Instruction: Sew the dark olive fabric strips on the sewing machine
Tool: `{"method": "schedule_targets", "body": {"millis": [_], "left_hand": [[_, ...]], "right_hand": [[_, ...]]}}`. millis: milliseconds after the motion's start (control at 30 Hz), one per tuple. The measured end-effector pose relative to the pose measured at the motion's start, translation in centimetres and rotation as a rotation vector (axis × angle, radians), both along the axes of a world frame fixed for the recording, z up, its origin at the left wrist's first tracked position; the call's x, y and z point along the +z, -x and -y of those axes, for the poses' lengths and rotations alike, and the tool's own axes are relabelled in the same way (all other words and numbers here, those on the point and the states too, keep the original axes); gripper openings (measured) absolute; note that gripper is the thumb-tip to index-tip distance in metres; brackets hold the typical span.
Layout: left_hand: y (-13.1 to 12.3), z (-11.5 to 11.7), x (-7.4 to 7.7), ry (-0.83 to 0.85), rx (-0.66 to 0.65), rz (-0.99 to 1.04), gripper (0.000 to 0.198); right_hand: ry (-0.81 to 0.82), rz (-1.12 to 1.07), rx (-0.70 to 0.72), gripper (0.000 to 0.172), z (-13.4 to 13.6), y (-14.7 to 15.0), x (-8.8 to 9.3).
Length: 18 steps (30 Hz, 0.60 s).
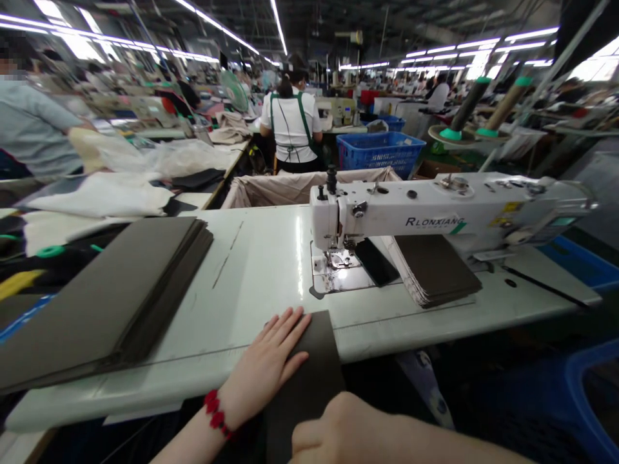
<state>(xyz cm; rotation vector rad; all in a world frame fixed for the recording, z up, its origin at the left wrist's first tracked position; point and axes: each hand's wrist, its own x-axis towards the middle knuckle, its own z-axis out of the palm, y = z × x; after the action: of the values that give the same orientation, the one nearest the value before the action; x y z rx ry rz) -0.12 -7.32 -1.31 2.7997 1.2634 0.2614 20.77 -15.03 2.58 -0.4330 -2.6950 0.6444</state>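
Observation:
A dark grey-brown fabric panel (315, 361) hangs over the front edge of the pale green sewing table (251, 277). My left hand (275, 351), with a red bracelet at the wrist, lies on its upper end, fingers stretched out. Lower down, my right hand (338, 428) is closed in a fist over the panel's hanging part; its fingertips are turned away, and what they grip is mostly hidden. Beyond the panel stands a white sewing machine (411, 216), its presser foot (339, 259) above the metal plate. Nothing lies under the foot that I can make out.
A tall stack of dark panels (111, 290) covers the table's left side. Under the machine arm are a black phone (376, 263) and a smaller stack of dark pieces (432, 267). A cloth-lined bin (271, 190) stands behind; a blue basket (570, 399) is at lower right.

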Motion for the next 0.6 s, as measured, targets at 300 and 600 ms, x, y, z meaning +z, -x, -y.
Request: {"method": "schedule_targets", "body": {"millis": [300,600], "left_hand": [[2.4,-2.9,1.2,0.083,0.094,0.017,0.055],[-1.7,-9.2,2.2,0.169,-0.093,0.031,0.064]], "right_hand": [[-0.034,0.358,-0.837,0.054,-12.4,-4.4,-0.9],[-0.098,0.386,-0.860,0.054,-12.9,-5.5,-2.3]]}}
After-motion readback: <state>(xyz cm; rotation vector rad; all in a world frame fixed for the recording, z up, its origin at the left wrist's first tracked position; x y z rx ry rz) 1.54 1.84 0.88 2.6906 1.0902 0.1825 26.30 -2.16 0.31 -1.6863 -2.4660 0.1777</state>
